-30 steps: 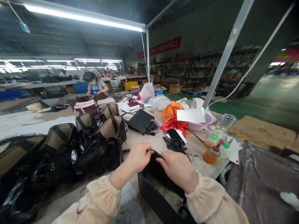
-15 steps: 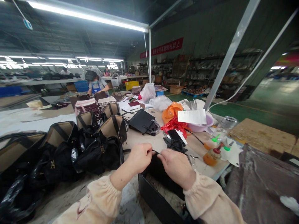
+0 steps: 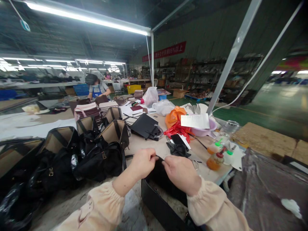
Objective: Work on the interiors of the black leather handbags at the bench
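In the head view a black bag piece (image 3: 160,202) stands at the table's front, its open top facing me. My left hand (image 3: 143,163) pinches its far upper edge between thumb and fingers. Close by on the right, my right hand (image 3: 180,173) grips the same edge, thumb along the inside. A short stretch of the black rim shows between the two hands. The lower part of the piece is partly hidden by my right sleeve. Left of my hands, several black bags (image 3: 101,160) with tan linings and gold-coloured zip pulls stand close together.
Beyond my hands lie a flat black panel (image 3: 144,125), a phone (image 3: 179,141) and scissors (image 3: 194,164). To the right are glue bottles (image 3: 215,161), a purple basin (image 3: 204,131) and an orange bag (image 3: 174,117). A person (image 3: 97,86) works across the table beside stacked pieces (image 3: 89,112).
The view has shifted slightly, so the surroundings sit a little further left. Both hands keep their hold on the black edge, with the right fingers slightly shifted.
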A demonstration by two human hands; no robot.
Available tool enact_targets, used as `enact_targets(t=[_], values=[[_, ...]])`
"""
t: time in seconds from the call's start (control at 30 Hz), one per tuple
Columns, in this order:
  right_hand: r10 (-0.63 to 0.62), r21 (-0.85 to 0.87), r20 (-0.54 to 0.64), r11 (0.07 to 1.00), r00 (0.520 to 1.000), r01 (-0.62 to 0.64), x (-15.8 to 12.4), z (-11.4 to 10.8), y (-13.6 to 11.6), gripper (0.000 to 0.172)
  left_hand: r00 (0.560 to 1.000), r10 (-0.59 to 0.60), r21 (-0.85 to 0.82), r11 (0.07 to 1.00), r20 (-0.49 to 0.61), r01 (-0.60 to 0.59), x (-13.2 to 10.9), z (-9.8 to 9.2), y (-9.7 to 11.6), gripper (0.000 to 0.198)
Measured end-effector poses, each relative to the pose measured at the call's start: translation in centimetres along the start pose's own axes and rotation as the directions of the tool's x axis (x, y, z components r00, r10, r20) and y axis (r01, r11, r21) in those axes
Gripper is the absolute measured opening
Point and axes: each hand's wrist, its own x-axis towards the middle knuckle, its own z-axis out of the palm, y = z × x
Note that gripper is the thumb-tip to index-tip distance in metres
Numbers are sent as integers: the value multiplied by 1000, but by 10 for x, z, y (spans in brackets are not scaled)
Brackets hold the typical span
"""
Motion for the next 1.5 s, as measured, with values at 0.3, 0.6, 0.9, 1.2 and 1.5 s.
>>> enact_targets(t=[0.3, 0.6, 0.9, 1.2, 1.5], values=[[12, 23, 16, 1000, 1000, -12, -37, -4, 17, 25, 1000, -12, -17, 1000, -1, 12, -3, -2, 0, 20], [27, 11, 76, 1000, 997, -28, -37, -12, 16, 24, 1000, 1, -1, 1000, -3, -1, -4, -4, 0, 21], [18, 71, 133, 997, 991, -27, 20, 1, 0, 30, 1000, -6, 58, 998, 9, 5, -1, -5, 2, 21], [71, 98, 284, 990, 956, -103, 27, -13, 19, 37, 999, 42, 121, 992, -8, -40, -20, -22, 19, 26], [112, 145, 275, 977, 955, -156, 14, -16, 35, 35, 976, 7, 312, 947, 216, -76, 8, -35, 26, 30]])
